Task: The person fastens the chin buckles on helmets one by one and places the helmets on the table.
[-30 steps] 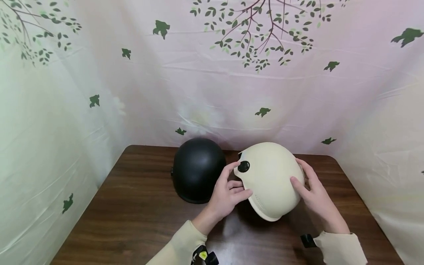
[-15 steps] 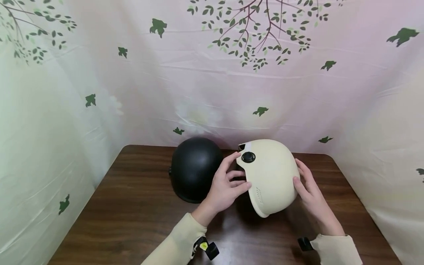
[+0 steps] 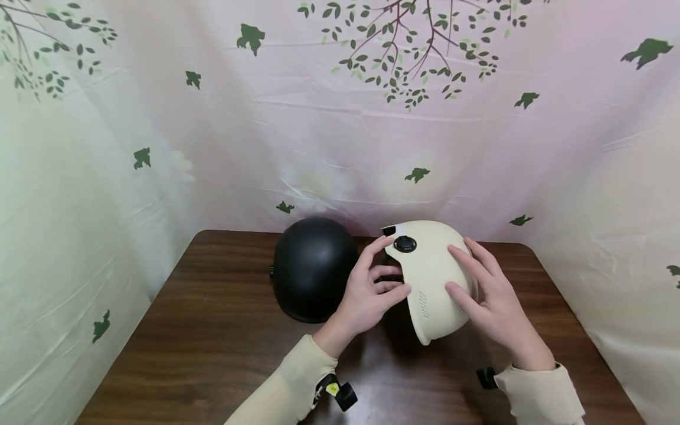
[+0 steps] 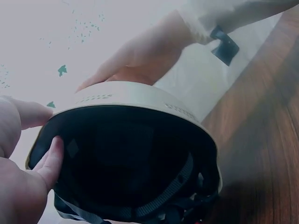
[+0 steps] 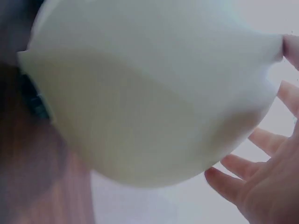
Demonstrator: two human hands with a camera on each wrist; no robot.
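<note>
A cream helmet [image 3: 438, 277] with a round black dial [image 3: 406, 244] on its side is tilted, its opening facing left. My left hand [image 3: 366, 292] grips the helmet's rim, thumb on the outer edge and several fingers inside. In the left wrist view, the dark interior [image 4: 121, 149] and a grey strap [image 4: 170, 191] show beyond the left hand [image 4: 23, 177]. The spread fingers of my right hand [image 3: 499, 307] rest on the shell's right side. The right wrist view has the right hand [image 5: 266, 182] touching the smooth shell [image 5: 154, 107] with its fingertips.
A black helmet [image 3: 314, 271] sits dome-up on the brown wooden table [image 3: 212, 336], left of the cream one. Behind and beside the table hangs pale cloth [image 3: 319, 130] printed with leaves and birds.
The cream helmet has turned, bringing its dial up and right and showing more of its side. My right hand has shifted its fingers further onto the shell. My left hand keeps its grip.
</note>
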